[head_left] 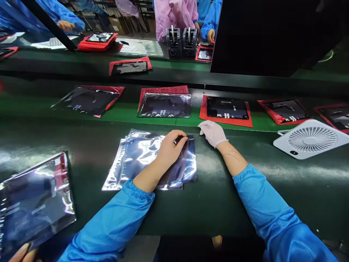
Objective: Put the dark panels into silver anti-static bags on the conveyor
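Observation:
My bare left hand (pixel 171 147) rests over a stack of shiny, see-through anti-static bags (pixel 141 156) on the dark bench. Its thumb and fingertips pinch at the upper right part of the top bag. My right hand (pixel 212 133), in a white glove, hovers or rests by the bench's green strip, fingers loosely bent with a gap to the thumb and nothing visible in them. Just beyond it lies a black panel (pixel 227 107) on a red bubble-wrap bag (pixel 204 109). Left of that, another panel (pixel 165 105) sits inside a clear bag.
A white fan (pixel 311 140) stands at right. More bagged panels (pixel 87 100) lie along the green strip (pixel 128 113). At lower left, another person's hand (pixel 24 254) holds a bagged panel (pixel 40 200). A large dark screen (pixel 261 36) hangs upper right. Co-workers sit opposite.

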The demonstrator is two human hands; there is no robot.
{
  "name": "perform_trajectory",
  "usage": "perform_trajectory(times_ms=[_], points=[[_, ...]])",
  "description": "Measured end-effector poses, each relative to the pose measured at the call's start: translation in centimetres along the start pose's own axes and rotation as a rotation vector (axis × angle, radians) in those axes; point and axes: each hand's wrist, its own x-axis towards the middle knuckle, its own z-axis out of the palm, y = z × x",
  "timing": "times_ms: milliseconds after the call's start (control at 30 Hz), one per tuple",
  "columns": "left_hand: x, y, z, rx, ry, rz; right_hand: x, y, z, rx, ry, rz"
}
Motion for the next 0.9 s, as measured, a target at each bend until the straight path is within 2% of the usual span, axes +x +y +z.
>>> perform_trajectory(times_ms=[100, 467, 900], points=[[0.05, -0.01, 0.06, -0.028, 0.054, 0.005, 0.0, 0.06, 0.02, 0.009, 0.01, -0.002], [0.03, 0.13, 0.02, 0.0, -0.03, 0.067, -0.03, 0.09, -0.15, -0.004, 0.017, -0.015], [0.09, -0.77, 0.32, 0.019, -0.025, 0.067, 0.08, 0.3, 0.05, -0.001, 0.022, -0.023]])
